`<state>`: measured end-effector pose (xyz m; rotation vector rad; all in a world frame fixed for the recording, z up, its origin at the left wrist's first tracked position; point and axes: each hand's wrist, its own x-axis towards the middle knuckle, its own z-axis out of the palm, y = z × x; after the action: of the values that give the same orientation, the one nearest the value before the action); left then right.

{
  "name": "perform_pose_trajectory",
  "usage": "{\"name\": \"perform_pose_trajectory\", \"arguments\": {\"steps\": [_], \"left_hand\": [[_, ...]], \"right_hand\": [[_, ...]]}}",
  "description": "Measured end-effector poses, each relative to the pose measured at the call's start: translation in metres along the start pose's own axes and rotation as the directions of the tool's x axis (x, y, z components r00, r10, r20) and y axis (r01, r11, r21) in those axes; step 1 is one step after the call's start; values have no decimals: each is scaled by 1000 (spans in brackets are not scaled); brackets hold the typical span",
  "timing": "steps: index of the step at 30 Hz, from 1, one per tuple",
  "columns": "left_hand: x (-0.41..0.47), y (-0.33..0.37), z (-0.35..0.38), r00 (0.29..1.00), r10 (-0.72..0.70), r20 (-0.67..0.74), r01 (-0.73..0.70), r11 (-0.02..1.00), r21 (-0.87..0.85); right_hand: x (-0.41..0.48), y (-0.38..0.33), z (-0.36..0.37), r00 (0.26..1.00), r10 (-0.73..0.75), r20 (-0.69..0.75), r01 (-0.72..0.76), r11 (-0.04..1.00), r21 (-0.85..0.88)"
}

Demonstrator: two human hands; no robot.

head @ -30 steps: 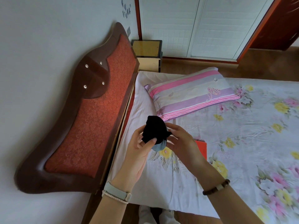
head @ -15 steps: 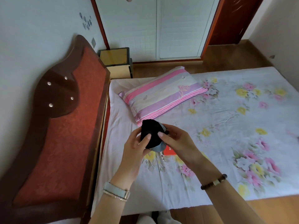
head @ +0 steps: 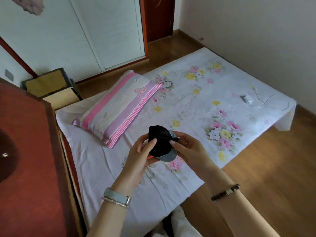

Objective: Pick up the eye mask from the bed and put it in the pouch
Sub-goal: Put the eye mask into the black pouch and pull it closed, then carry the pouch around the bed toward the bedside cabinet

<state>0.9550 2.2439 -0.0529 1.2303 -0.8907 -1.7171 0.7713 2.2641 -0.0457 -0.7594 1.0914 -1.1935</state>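
Both my hands hold a small bundle above the near edge of the bed (head: 196, 103). It is a black cloth pouch (head: 159, 142) with the grey-blue eye mask (head: 168, 156) showing at its lower right edge. My left hand (head: 138, 159) grips the pouch from the left, thumb on its front. From the right, my right hand (head: 189, 151) pinches with its thumb where the black cloth meets the mask, fingers underneath. How far the mask sits inside is hidden.
A pink-striped pillow (head: 119, 106) lies near the red headboard (head: 25, 151). A nightstand (head: 51, 86) stands behind it. At the bed's far right corner lies a white charger with its cable (head: 248, 100). A red sliver (head: 150, 157) peeks out under my hands. Wooden floor (head: 273, 168) is on the right.
My view has swung to the right, so more of the bed and floor shows. My hands still hold the bundle, and the red item under them is now almost hidden.
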Motion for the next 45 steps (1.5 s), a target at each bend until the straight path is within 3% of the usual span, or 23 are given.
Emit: {"name": "perform_pose_trajectory", "arguments": {"steps": [5,16,25,36,45], "left_hand": [[11,-7,46,979,-27,202,8,995,96],[29,-58,220,888,-70,454,-28,978,206],[38,-101,358,723,-190,664,65,976,209],[47,-134,489,550,-311,775,130,949,289],[104,-150,609,432,-366,824,142,930,339]], "right_hand": [[-32,-5,-50,988,-12,-154,24,996,80],[-96,-39,-197,903,-72,-423,162,970,182],[-149,-69,-318,818,-94,-568,297,914,276],[-189,-88,-425,719,-126,-684,419,863,281],[-166,-127,-527,634,-163,-756,479,850,218]]}}
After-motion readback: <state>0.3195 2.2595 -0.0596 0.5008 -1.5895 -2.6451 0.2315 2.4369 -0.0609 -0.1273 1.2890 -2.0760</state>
